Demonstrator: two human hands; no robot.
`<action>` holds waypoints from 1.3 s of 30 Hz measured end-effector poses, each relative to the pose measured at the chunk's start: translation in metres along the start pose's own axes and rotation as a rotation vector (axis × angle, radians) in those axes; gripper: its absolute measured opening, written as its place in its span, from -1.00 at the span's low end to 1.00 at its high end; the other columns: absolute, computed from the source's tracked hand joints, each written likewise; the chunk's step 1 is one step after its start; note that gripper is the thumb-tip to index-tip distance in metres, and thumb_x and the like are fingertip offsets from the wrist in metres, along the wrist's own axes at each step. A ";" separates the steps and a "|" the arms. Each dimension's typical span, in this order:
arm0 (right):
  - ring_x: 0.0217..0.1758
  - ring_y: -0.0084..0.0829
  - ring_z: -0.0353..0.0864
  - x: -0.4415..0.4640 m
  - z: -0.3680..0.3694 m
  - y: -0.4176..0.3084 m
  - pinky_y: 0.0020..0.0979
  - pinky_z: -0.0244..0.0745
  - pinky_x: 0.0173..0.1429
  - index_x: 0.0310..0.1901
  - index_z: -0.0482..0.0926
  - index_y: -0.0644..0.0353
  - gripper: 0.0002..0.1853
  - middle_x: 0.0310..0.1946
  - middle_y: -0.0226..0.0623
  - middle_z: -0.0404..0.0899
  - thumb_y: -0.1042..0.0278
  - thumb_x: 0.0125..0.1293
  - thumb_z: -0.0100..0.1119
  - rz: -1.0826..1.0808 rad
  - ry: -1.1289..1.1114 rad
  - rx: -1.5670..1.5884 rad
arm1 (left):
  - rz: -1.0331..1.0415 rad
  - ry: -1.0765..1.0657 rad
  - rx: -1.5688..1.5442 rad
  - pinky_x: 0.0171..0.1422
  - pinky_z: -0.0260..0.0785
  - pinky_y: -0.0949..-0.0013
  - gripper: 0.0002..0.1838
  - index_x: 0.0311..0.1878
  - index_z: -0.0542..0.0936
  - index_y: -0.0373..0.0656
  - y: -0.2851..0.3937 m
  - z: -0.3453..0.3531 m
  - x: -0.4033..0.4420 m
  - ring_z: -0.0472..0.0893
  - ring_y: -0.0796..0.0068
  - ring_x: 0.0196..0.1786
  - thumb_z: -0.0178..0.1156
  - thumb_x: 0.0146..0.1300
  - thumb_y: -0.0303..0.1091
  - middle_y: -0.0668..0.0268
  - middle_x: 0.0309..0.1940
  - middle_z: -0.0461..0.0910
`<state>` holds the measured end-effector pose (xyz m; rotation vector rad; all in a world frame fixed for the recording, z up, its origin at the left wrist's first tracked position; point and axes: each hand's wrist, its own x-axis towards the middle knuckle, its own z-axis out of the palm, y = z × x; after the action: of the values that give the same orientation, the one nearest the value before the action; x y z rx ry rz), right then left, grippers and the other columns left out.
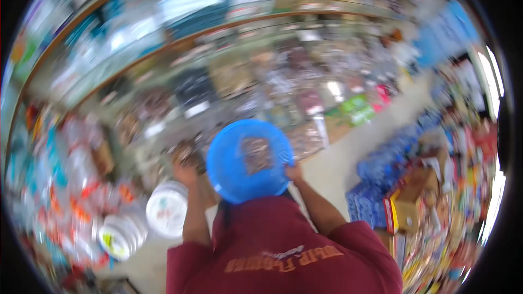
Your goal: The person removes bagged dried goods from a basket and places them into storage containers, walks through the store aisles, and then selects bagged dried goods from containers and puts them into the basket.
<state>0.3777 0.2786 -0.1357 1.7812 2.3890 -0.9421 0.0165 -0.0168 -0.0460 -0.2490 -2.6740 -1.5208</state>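
A round blue basket is in front of my maroon shirt, with a brown packet lying inside it. My right hand grips the basket's right rim. Left of the basket, my left hand is raised beside a dark brown packet; its fingers are smeared by motion, and I cannot make out whether it holds that packet.
Blurred shelves of packets stretch across the front. White buckets stand at the lower left near orange-and-clear plastic goods. On the right are blue-wrapped bottles and an open cardboard box on the floor.
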 end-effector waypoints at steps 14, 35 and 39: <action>0.01 -0.09 0.60 -0.050 -0.069 -0.081 -0.19 0.46 0.12 0.05 0.52 0.22 -0.58 -0.11 0.02 0.62 0.22 0.18 0.17 0.078 0.016 0.370 | -0.040 -0.706 -0.208 0.20 0.34 0.23 -0.47 0.16 0.42 -0.28 0.072 0.026 -0.033 0.56 0.20 0.02 0.07 0.01 -0.60 0.07 -0.03 0.56; -0.04 -0.07 0.62 -0.055 -0.079 -0.057 -0.14 0.48 0.08 0.02 0.55 0.14 -0.63 -0.16 0.00 0.63 0.30 0.15 0.10 -0.118 -0.050 0.408 | -0.047 -0.555 -0.144 0.25 0.28 0.24 -0.47 0.15 0.39 -0.22 0.052 0.001 -0.089 0.52 0.14 0.06 0.05 0.00 -0.58 0.06 0.01 0.50; -0.08 -0.05 0.62 -0.027 -0.062 -0.025 -0.10 0.49 0.03 -0.04 0.56 0.17 -0.62 -0.21 0.02 0.63 0.25 0.10 0.10 -0.140 -0.015 0.251 | 0.382 -0.396 0.188 0.37 0.18 0.10 -0.34 0.30 0.31 -0.23 0.096 -0.004 -0.089 0.39 -0.01 0.25 0.16 0.06 -0.37 -0.04 0.19 0.42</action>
<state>0.3862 0.2799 -0.0639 1.6857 2.5102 -1.3195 0.1203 0.0179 0.0260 -1.0775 -2.7952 -1.1976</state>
